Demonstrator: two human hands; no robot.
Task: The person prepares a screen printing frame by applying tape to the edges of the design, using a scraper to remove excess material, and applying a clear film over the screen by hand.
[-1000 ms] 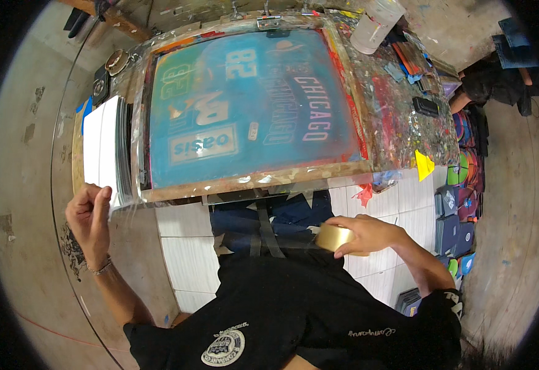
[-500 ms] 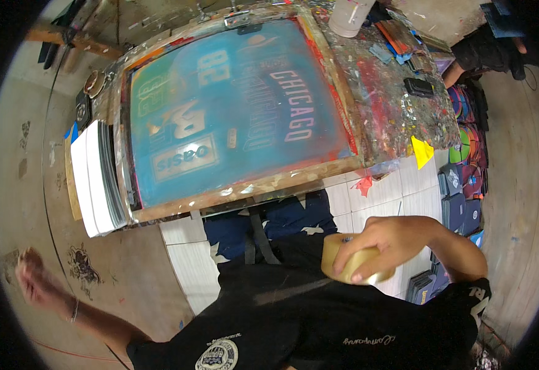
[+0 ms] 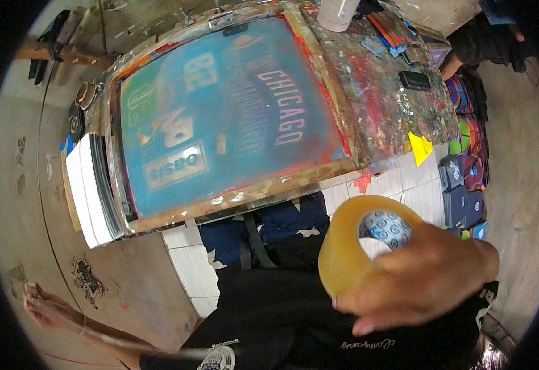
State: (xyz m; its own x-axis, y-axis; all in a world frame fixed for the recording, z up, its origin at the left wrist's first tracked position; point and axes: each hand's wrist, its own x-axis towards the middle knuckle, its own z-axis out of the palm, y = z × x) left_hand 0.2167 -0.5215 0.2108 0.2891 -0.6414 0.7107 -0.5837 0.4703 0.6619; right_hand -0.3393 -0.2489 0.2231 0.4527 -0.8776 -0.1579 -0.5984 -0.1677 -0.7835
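I look down on a large wooden-framed printing screen (image 3: 226,111), its blue mesh carrying pale reversed lettering, lying on a tiled bench. Its right side runs into a paint-spattered table (image 3: 393,105) with a white cup (image 3: 338,12) at the far edge. At the screen's left edge stands a stack of white sheets (image 3: 87,191).

Close under the camera my right hand (image 3: 423,277) holds a tape roll (image 3: 359,243) — wide, clear-amber, with a patterned core. Fingers wrap over its outer edge and grip it firmly. A second ago the roll sat low at my waist; now it is raised well up toward my face, filling the lower right and apart from the screen's near frame. I judge the tape is being brought up to find or pull its free end.

My left hand (image 3: 47,305) has dropped away from the sheets — it hangs low left by the floor, fingers loosely together, holding nothing.
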